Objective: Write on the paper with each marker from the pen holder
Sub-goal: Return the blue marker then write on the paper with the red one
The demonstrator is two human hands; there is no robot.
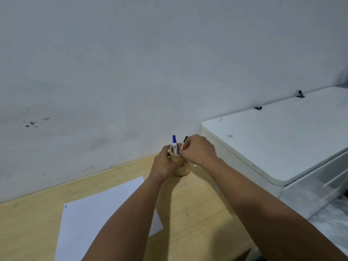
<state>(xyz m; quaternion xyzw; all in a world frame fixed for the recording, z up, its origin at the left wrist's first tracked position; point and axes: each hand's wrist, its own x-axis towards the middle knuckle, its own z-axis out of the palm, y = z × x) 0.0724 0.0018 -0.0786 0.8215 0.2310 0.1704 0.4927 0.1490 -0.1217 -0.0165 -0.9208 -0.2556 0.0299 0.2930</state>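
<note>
A round wooden pen holder stands near the back edge of the wooden table. My left hand is wrapped around its left side. A blue-capped marker stands upright inside it. My right hand hovers at the holder's rim, its fingers pinched on a black-capped marker that leans out of the holder. A white sheet of paper lies on the table to the left, partly under my left forearm, with a small dark mark near its left corner.
A pale wall with dark smudges rises just behind the table. A white cabinet-like unit stands to the right of the table, higher than the tabletop, close to the holder.
</note>
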